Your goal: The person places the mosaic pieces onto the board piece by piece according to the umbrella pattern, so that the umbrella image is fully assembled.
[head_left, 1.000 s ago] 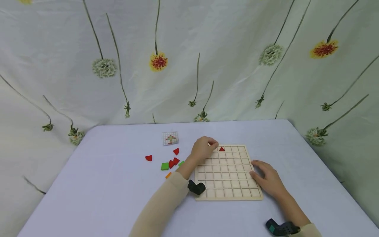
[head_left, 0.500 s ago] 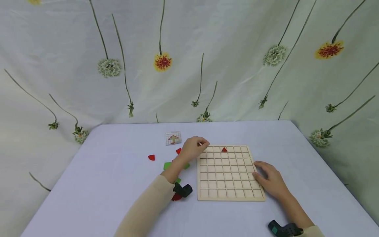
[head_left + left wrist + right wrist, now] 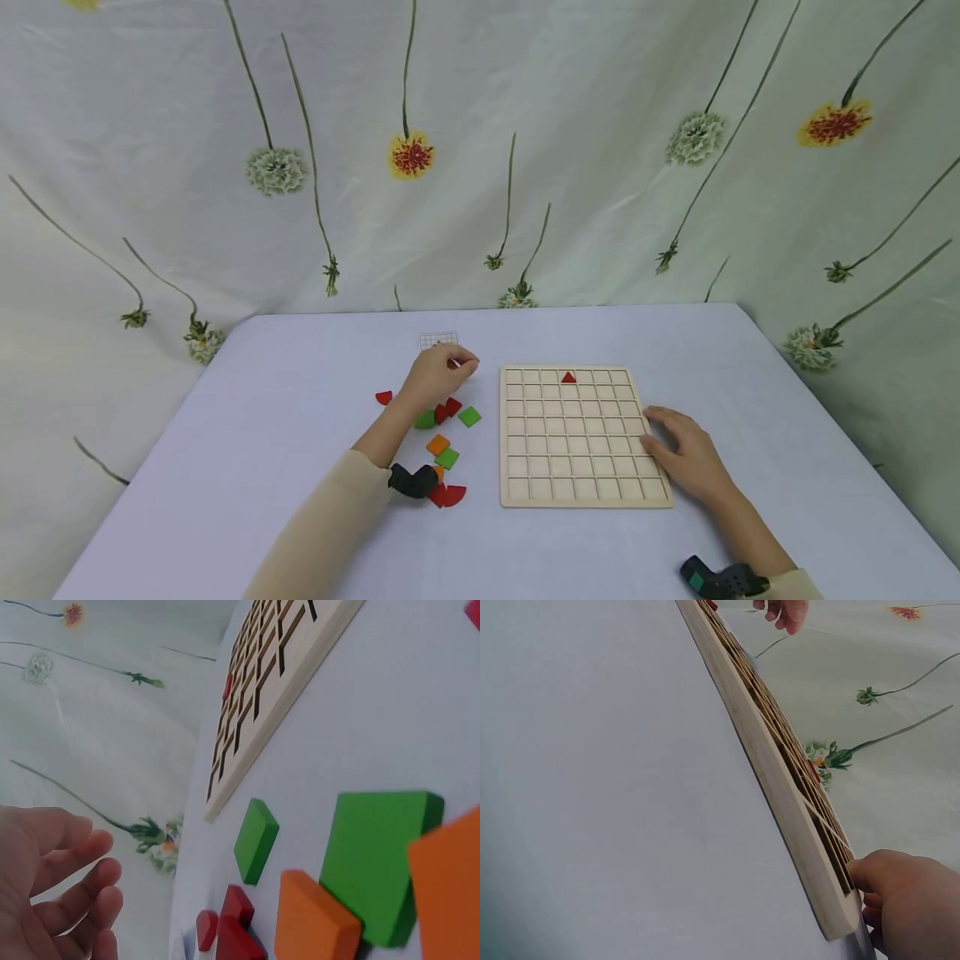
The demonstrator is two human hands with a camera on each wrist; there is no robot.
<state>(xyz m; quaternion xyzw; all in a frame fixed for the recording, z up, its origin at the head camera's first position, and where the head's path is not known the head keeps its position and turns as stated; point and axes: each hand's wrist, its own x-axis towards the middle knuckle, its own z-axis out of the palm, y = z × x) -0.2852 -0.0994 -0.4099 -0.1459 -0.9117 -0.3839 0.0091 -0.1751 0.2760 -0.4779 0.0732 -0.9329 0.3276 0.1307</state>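
Note:
In the head view my left hand (image 3: 437, 375) hovers over loose coloured pieces left of the board, fingers loosely bent. Nothing shows between its fingertips (image 3: 101, 841) in the left wrist view. Below it lie red pieces (image 3: 453, 407), a green square (image 3: 470, 417) and an orange one (image 3: 438, 445). My right hand (image 3: 686, 454) rests against the right edge of a wooden grid board (image 3: 585, 503), thumb and index finger spread along it. The right wrist view shows the thumb (image 3: 866, 874) at the board's rim. A red triangle (image 3: 568, 378) sits in the grid's far row.
A small picture card (image 3: 437, 338) lies at the back, partly hidden behind the left hand. One red quarter piece (image 3: 383, 397) is farther left, and red pieces (image 3: 454, 496) lie near the left wrist camera (image 3: 414, 482). A flowered cloth (image 3: 585, 167) hangs behind the table.
My left hand has moved left from the board's far left corner to above the loose pieces, and now overlaps the card. The right hand stays at the board's edge.

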